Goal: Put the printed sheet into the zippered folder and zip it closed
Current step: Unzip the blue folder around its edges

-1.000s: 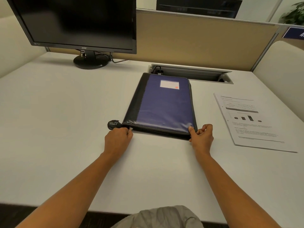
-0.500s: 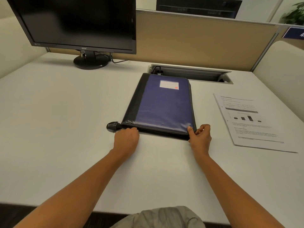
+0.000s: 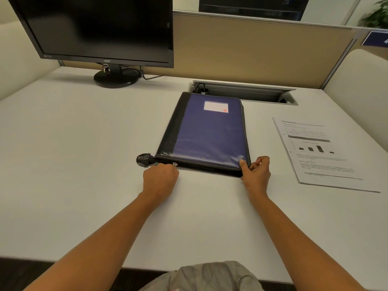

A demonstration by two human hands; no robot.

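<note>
A blue and black zippered folder point(image 3: 207, 133) lies flat in the middle of the white desk point(image 3: 73, 164), with a white label near its far end. My left hand point(image 3: 160, 179) is closed at the folder's near edge, fingers pinched on the small metal zipper pull point(image 3: 175, 164), just right of the black zipper end tab point(image 3: 143, 159). My right hand point(image 3: 256, 170) pinches the folder's near right corner. The printed sheet point(image 3: 321, 152), showing text and a bar chart, lies on the desk to the right of the folder, apart from both hands.
A black monitor point(image 3: 100, 28) on a round stand sits at the back left. A cable tray slot point(image 3: 243, 92) opens in the desk behind the folder. A tan partition point(image 3: 252, 51) closes the back; padded panels flank both sides.
My left hand has slid right along the folder's near edge, from the black end tab toward the middle, carrying the zipper pull. My right hand stays on the near right corner.
</note>
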